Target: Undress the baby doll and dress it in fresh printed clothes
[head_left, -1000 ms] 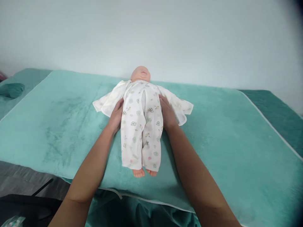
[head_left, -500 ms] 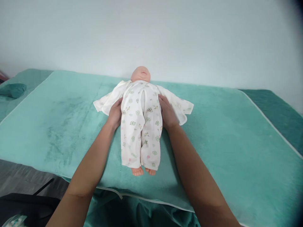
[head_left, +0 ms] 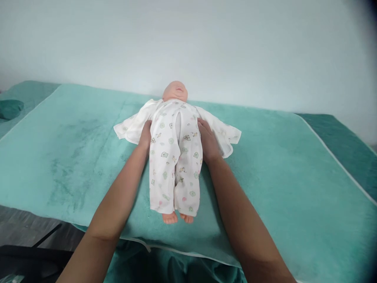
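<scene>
A baby doll lies on its back on a green sheet, head toward the wall. It has on a white printed jacket with the sleeves spread wide and matching split-crotch trousers, which reach up to its chest. Bare doll feet stick out of the trouser legs. My left hand presses against one side of the doll at the trousers, its fingertips hidden by cloth. On the opposite side my right hand is curled against the trousers, under the jacket edge, fingers partly out of sight.
The green plush sheet covers a wide bed or table against a white wall. A darker green cover shows at the right, and a green bundle at the far left. A black object stands at the lower left.
My left hand has turned and slid slightly further under the doll's side, so fewer fingers show. My right hand stays nearly in place. The view has shifted slightly.
</scene>
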`<state>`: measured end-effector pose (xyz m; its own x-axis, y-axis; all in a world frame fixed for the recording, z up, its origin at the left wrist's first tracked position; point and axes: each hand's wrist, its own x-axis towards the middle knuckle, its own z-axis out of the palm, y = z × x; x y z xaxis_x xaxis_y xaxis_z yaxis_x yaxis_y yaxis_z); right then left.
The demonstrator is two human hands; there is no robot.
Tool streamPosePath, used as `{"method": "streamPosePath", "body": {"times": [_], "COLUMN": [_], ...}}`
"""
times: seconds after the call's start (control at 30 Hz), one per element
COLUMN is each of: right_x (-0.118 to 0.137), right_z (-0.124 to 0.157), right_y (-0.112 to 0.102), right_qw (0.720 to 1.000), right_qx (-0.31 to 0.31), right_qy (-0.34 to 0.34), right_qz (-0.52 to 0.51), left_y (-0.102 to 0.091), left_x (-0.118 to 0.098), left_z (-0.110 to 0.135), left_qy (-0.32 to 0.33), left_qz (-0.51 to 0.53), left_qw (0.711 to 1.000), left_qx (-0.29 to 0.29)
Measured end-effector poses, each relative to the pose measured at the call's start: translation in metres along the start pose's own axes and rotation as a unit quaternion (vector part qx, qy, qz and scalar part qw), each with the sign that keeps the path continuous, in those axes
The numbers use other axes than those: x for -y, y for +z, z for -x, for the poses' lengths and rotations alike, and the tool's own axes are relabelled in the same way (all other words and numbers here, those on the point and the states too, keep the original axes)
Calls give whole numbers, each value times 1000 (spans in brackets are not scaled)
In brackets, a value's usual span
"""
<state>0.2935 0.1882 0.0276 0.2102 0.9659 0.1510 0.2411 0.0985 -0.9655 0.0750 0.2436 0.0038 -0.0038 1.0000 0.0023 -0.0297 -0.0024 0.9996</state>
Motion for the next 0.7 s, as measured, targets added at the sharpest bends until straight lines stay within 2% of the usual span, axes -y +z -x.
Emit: {"method": "streamPosePath", "body": {"times": [0.1, 0.23, 0.4, 0.5, 0.63, 0.7], "right_x": [0, -3, -4, 5, 14, 12], "right_z": [1, 0, 12, 42, 112, 150], "right_y": [0, -1, 3, 4, -1, -5], "right_qw": [1000, 1000, 999, 996, 971, 956], "right_qx": [2, -1, -46, -58, 38, 78], "right_qy": [-11, -13, -11, -71, -228, -276], "right_qz": [11, 15, -15, -8, 52, 68], "left_y": [3, 5, 2, -2, -13, -23], "left_x": [5, 10, 2, -2, 0, 3], "left_z": [-5, -8, 14, 47, 118, 159], "left_qy": [-21, -10, 41, 42, 34, 43], "left_qz": [13, -14, -75, -77, -94, -119], "left_qw": [999, 999, 993, 992, 987, 985], "left_qx": [-23, -50, -82, -93, -124, -121]}}
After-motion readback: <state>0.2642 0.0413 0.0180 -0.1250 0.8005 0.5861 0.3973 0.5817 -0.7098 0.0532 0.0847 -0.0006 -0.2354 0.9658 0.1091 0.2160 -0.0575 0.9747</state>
